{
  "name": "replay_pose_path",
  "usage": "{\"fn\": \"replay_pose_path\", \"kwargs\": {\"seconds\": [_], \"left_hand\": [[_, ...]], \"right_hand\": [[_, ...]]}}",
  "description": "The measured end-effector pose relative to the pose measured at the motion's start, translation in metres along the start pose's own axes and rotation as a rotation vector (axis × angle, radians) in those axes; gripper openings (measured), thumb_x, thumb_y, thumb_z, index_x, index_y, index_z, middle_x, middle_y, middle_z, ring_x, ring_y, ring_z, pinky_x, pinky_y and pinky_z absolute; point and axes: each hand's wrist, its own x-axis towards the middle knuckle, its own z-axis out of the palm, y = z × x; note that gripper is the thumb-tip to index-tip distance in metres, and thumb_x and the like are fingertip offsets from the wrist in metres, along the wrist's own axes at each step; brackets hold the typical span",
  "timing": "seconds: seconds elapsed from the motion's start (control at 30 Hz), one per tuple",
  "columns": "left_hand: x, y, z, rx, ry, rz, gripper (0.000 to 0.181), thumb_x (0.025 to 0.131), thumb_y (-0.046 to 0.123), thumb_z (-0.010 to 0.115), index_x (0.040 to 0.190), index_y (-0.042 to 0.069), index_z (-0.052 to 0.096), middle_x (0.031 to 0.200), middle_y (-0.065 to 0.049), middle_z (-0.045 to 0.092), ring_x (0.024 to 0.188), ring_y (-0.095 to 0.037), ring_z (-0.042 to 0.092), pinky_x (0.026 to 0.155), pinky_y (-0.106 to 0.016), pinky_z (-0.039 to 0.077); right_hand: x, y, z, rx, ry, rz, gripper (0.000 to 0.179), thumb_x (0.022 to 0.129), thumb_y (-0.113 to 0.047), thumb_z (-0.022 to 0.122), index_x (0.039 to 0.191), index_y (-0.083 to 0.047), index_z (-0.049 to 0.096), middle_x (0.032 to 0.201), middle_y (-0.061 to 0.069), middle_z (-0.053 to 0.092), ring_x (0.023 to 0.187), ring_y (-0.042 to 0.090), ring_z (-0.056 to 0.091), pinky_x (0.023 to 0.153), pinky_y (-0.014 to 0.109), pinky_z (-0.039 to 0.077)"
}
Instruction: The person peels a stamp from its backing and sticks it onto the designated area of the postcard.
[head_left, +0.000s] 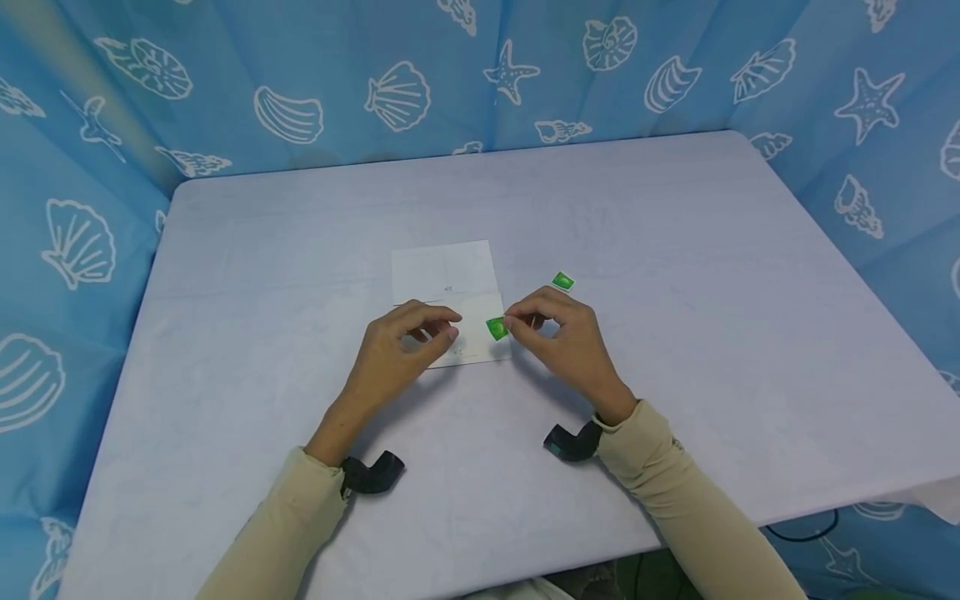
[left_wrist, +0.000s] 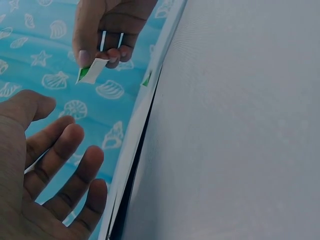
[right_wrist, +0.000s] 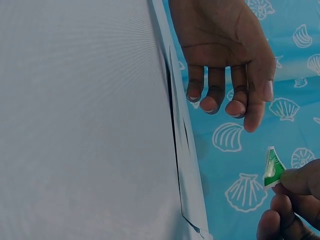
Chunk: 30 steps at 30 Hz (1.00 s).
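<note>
Between thumb and forefinger, my right hand [head_left: 562, 333] pinches a small green stamp-like piece [head_left: 497, 328] with a white edge. In the left wrist view the piece [left_wrist: 94, 71] shows its white back, bent a little. My left hand [head_left: 408, 337] is held apart from it, fingers loosely bent and nothing in them. Both hands are raised over a white paper sheet [head_left: 442, 267], which has a crease or edge across its middle and small faint marks. A second green piece [head_left: 563, 282] lies on the table just beyond my right hand.
A white cloth covers the table [head_left: 262, 250]. Blue curtains [head_left: 337, 75] with white shell prints stand behind and at both sides. Black wrist-worn devices [head_left: 372, 473] sit below each hand. A dark cable [head_left: 806, 533] hangs past the table's front right edge.
</note>
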Motion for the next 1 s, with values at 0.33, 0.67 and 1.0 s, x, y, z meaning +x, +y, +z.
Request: {"fn": "replay_pose_path", "kwargs": {"seconds": [0.33, 0.67, 1.0], "left_hand": [[0.0, -0.002, 0.001, 0.006, 0.001, 0.007, 0.018, 0.095, 0.022, 0.071, 0.113, 0.018, 0.074, 0.095, 0.011, 0.066, 0.09, -0.007, 0.061, 0.078, -0.031, 0.054], [0.0, -0.002, 0.002, -0.003, -0.013, 0.015, 0.019, 0.096, 0.023, 0.07, 0.113, 0.014, 0.074, 0.094, 0.011, 0.065, 0.089, -0.006, 0.061, 0.078, -0.031, 0.054], [0.0, 0.002, 0.003, 0.009, -0.022, 0.01, 0.02, 0.095, 0.023, 0.071, 0.112, 0.014, 0.074, 0.095, 0.009, 0.067, 0.09, -0.008, 0.062, 0.079, -0.033, 0.054]], "right_hand": [[0.001, -0.034, -0.004, 0.006, -0.01, 0.008, 0.005, 0.088, 0.005, 0.072, 0.092, 0.002, 0.074, 0.087, 0.008, 0.066, 0.079, 0.015, 0.057, 0.072, 0.04, 0.05], [0.001, -0.036, -0.001, 0.024, -0.005, -0.003, 0.006, 0.087, 0.006, 0.072, 0.091, 0.002, 0.075, 0.087, 0.009, 0.067, 0.078, 0.016, 0.057, 0.071, 0.044, 0.05], [0.001, -0.038, 0.001, 0.02, -0.017, -0.013, 0.006, 0.087, 0.006, 0.073, 0.092, 0.003, 0.074, 0.087, 0.01, 0.067, 0.079, 0.017, 0.059, 0.072, 0.043, 0.051]]}}
